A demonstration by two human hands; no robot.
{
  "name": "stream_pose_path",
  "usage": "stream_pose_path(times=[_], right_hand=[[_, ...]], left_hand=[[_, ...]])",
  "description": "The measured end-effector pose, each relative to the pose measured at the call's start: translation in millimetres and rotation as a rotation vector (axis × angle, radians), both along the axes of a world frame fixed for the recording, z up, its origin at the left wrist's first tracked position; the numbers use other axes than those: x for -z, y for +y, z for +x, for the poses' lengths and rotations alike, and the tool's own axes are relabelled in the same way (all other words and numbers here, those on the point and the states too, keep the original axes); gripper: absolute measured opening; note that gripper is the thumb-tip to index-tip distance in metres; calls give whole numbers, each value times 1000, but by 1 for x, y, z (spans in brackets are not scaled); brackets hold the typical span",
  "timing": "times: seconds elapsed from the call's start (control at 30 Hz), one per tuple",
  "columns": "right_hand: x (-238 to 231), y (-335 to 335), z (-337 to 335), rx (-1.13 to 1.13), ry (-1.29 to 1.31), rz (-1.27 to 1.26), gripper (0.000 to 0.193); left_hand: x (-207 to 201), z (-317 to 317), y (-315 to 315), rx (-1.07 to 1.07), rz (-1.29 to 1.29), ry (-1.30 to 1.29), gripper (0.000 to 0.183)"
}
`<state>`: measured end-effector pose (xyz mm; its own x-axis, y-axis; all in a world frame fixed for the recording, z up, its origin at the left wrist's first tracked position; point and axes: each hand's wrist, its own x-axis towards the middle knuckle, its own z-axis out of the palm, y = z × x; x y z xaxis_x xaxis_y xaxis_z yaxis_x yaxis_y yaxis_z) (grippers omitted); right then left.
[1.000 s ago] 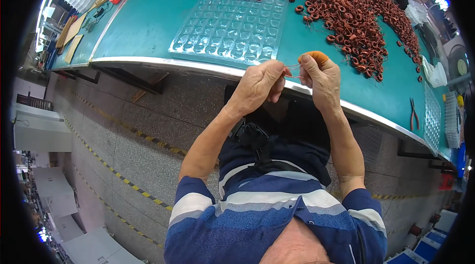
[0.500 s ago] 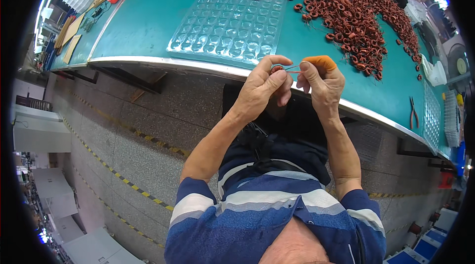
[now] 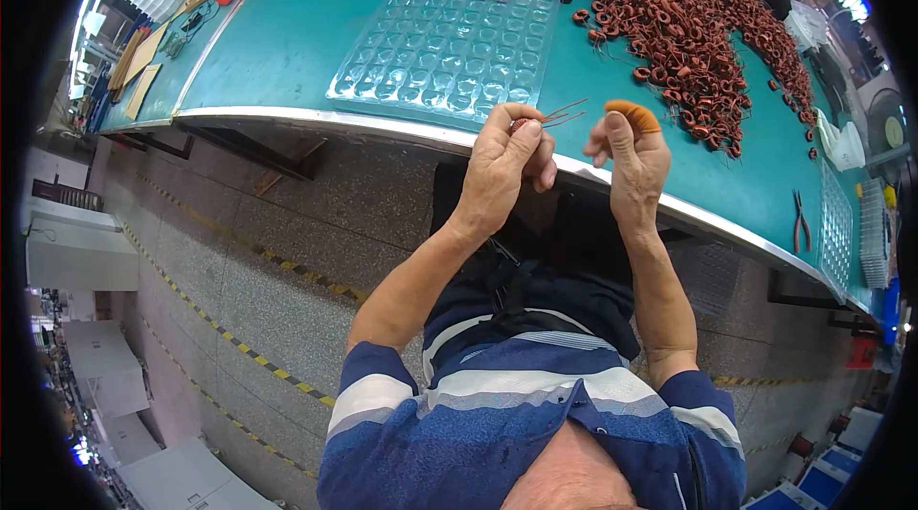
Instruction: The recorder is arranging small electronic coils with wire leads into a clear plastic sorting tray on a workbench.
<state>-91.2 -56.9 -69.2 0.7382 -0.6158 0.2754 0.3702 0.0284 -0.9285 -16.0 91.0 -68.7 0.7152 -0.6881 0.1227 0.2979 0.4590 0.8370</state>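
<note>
By the worktop (image 3: 287, 61), my left hand (image 3: 495, 171) pinches a coil (image 3: 518, 126), probably for wire-straightening; my right hand (image 3: 636, 164), grip unclear, would next need the wires (image 3: 566, 115).

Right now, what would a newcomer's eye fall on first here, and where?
A heap of copper-coloured coils spreads across the right side of the green table. At its near edge, the left grip pinches one coil, its wires pointing right; the right grip wears an orange finger cover.

Striped blue shirt (image 3: 497, 414); orange finger cot (image 3: 635, 115)
</note>
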Motion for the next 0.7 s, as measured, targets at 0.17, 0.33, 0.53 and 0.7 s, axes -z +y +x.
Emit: stream_pose_path(times=[0.17,0.33,0.53,0.7], right_hand=[[-10,10,-1,-232,188,43,28],[-15,-7,1,-448,272,283,25],[-10,-12,-1,-559,381,325,25],[-10,-4,-10,-455,412,235,21]], left_hand=[[-2,6,-4,-80,298,-472,15],[-34,21,10,15,493,-909,20],[-49,30,19,218,628,-1278,23],[-33,26,18,119,625,-1646,17]])
